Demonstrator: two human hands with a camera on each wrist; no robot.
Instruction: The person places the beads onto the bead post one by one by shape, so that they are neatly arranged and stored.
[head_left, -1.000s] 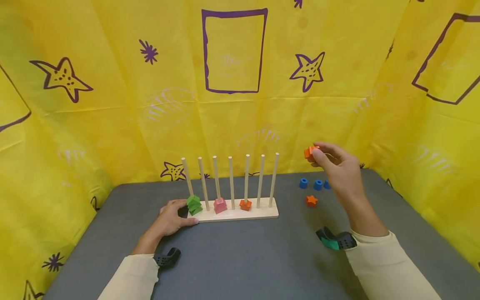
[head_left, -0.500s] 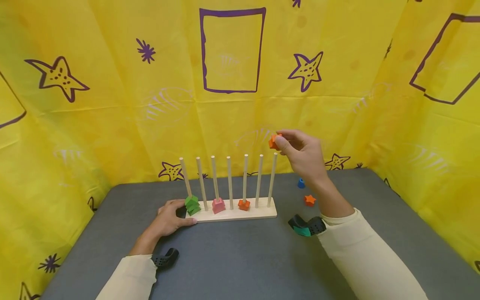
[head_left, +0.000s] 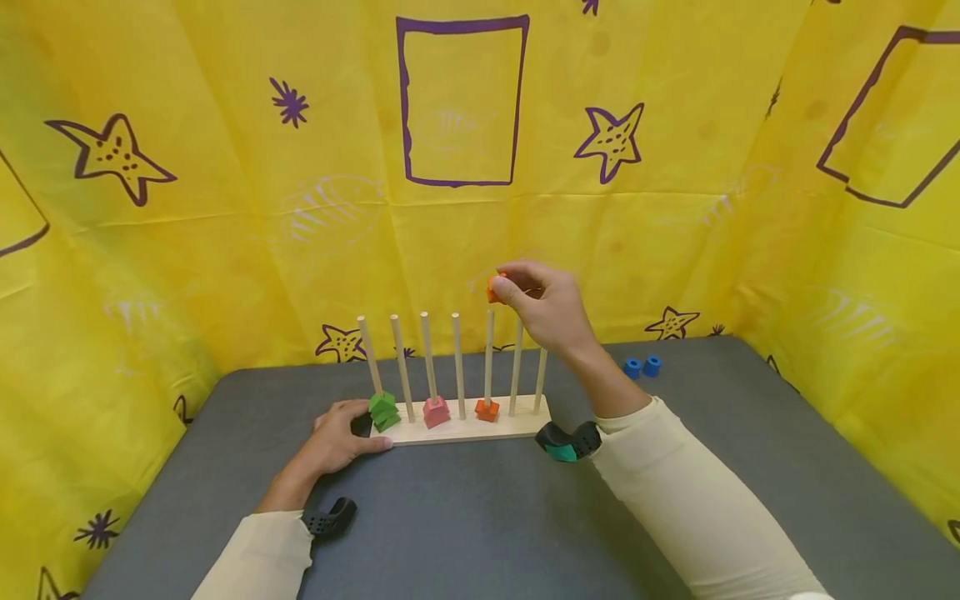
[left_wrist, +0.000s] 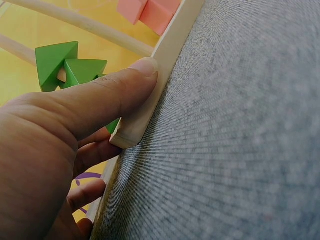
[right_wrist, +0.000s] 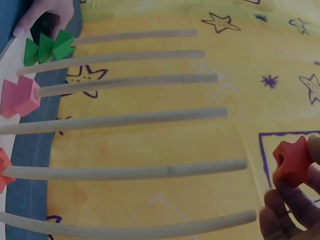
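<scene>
A wooden peg stand (head_left: 453, 432) with a row of upright pegs stands on the table. My left hand (head_left: 341, 437) grips its left end, thumb (left_wrist: 117, 92) on the front edge and fingers behind. Right beside that hand, green triangular beads (head_left: 384, 412) are stacked on the leftmost peg. Pink beads (head_left: 436, 412) sit low on the third peg, and an orange star bead (head_left: 487, 410) is at the foot of the fifth. My right hand (head_left: 551, 308) pinches another orange star bead (right_wrist: 292, 160) between thumb and fingers, just above the top of the fifth peg.
Two blue cylindrical beads (head_left: 642, 367) lie at the back right of the grey table (head_left: 450, 517). A yellow patterned cloth (head_left: 457, 233) hangs behind and at both sides. My right forearm crosses in front of the stand's right end.
My right hand has carried the pinched orange star bead leftward, from over the blue beads to the fifth peg. Its arm now hides the loose star on the table. The left hand stays put.
</scene>
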